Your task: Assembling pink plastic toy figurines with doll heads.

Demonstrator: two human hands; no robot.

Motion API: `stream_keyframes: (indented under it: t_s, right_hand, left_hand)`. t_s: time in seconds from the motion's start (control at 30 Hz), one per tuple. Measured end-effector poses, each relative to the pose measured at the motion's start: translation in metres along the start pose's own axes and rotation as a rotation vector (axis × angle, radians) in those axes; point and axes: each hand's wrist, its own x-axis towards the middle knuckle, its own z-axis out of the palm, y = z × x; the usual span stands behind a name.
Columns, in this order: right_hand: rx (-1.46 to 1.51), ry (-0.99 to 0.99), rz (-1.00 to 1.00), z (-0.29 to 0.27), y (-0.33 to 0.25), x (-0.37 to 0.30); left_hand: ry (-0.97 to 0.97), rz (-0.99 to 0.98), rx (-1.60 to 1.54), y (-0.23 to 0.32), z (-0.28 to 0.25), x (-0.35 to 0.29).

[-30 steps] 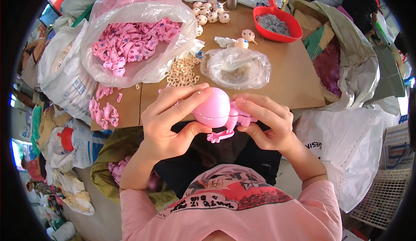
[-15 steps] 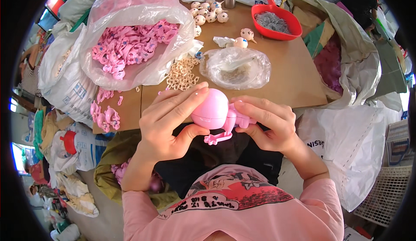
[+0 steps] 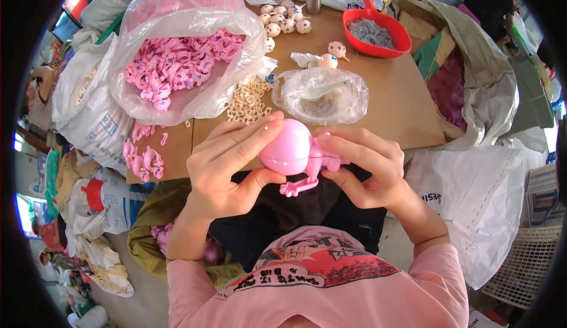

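Observation:
Between both hands, above my lap at the table's near edge, is a pink plastic toy figure (image 3: 286,149) with a smooth round head and a bent limb that hangs below. My left hand (image 3: 227,165) grips the round head, fingers over its top and thumb underneath. On the other side, my right hand (image 3: 369,165) pinches the body end between thumb and fingers. The fingers hide part of the toy's body. Just beyond my hands lies a pile of small cream plastic pieces (image 3: 249,102) beside a clear plastic bag (image 3: 322,96).
A clear sack (image 3: 189,106) of pink parts stands at left on the brown table (image 3: 401,106). Near it lie loose pink parts (image 3: 143,161). Several cream balls (image 3: 287,24) sit at the back, with a red scoop (image 3: 378,47) of grey bits to the right.
Both hands keep their hold on the pink toy figure. The toy's hanging limb has shifted very slightly; otherwise little differs.

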Motion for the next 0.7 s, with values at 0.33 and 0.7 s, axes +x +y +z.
stream_keyframes:
  t_s: [0.33, 0.7]
  right_hand:
    - [-0.023, -0.025, 0.048, 0.007, -0.001, 0.003]
    - [-0.027, 0.046, 0.046, 0.004, 0.003, 0.003]
  left_hand:
    - [0.01, -0.233, -0.259, -0.003, -0.004, -0.004]
    - [0.133, -0.475, -0.622, -0.006, 0.011, 0.0]
